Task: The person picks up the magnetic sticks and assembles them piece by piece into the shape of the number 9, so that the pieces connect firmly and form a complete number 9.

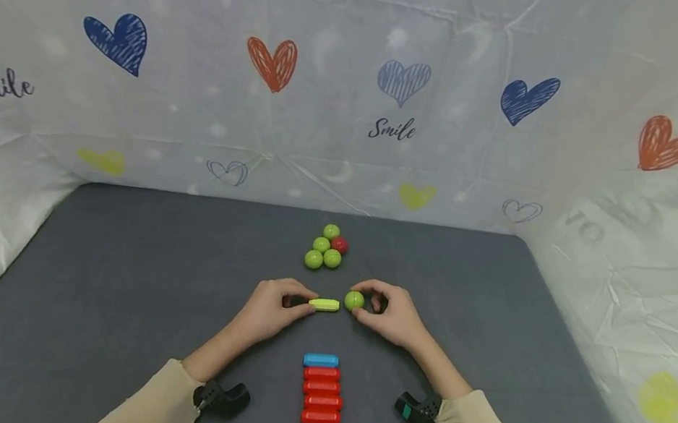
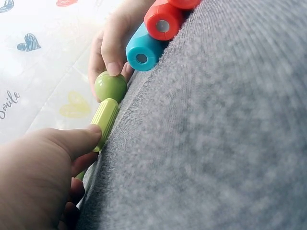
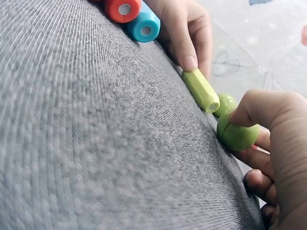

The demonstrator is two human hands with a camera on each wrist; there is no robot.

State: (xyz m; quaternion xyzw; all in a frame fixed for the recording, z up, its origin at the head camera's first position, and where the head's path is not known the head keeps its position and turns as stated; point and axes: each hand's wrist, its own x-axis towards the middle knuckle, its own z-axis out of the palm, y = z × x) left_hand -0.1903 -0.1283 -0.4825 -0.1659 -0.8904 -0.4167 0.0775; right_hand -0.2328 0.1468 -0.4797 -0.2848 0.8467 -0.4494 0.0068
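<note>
My left hand (image 1: 276, 308) pinches a yellow-green ridged magnetic rod (image 1: 324, 305) by its left end, between thumb and fingers. A round metal-coloured spot shows on the rod's free end (image 3: 213, 107) in the right wrist view. My right hand (image 1: 392, 313) pinches a green ball (image 1: 355, 301) between thumb and fingers, just right of that free end. In the head view a narrow gap shows between rod and ball. Both are held low over the grey cloth.
Nearer the body, a blue rod (image 1: 320, 361) and several red rods (image 1: 321, 403) lie side by side in a column. Behind the hands sit several green balls (image 1: 321, 245) and a red ball (image 1: 340, 244) in a cluster. A heart-printed curtain (image 1: 323, 143) hangs behind the grey table (image 1: 135, 298).
</note>
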